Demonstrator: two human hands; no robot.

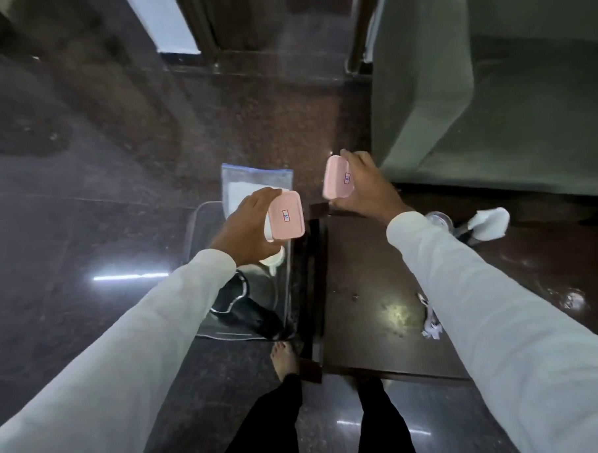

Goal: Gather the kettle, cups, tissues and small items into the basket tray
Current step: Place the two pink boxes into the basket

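Two pink lidded boxes are in the air at once, and that is where the risk lies: the left hand [246,225] carries its pink box [286,216] over the clear basket tray [201,223] on the floor, where the kettle [246,297] and a white cup [275,258] already sit, so a careless drop could knock the cup or land on the kettle's black handle and tip out. The right hand [364,185] holds the second pink box [338,181] tilted on edge beyond the dark desk's [362,292] far corner, not over the tray; a slip there would send it to the floor. Each grip is closed around its box, fingers spanning the short sides, thumb opposite. On the desk remain a crumpled tissue [491,223], a glass [439,220] beside it, and some small white items [430,320] near the right sleeve.
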